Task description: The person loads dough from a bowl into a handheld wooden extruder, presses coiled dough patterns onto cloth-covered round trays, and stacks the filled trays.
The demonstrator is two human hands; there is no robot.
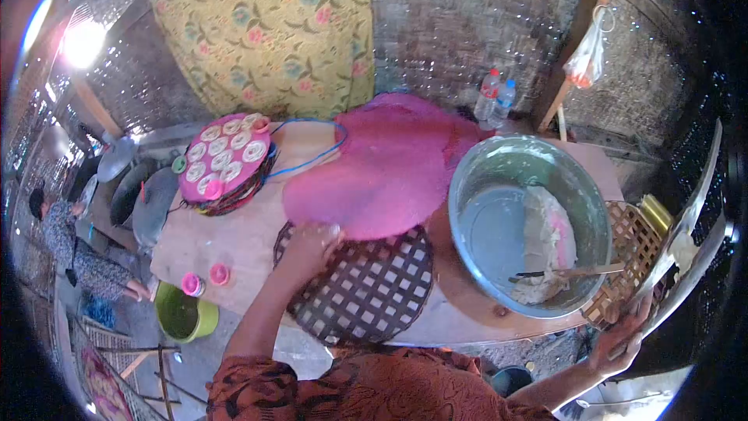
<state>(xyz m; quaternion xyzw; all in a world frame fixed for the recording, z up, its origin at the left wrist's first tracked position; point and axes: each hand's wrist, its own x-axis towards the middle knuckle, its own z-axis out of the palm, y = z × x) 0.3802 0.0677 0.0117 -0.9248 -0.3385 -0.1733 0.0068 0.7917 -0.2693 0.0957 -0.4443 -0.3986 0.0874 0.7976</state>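
My left hand is at the near edge of a smooth pink mat, its fingers closed on that edge. Beneath the mat's front part lies a dark round openwork woven tray. More pink sheeting reaches back to the wall. My right hand grips a long pale two-armed tool off the table's right side, with a whitish lump between its arms. Beside it stands a large metal basin containing white and pink dough and a flat stick.
Pale coils lie on a pink round mat over stacked woven trays at left. Two pink-lidded jars, a blue cord, bottles and a woven basket are around. A green bucket and another person are at far left.
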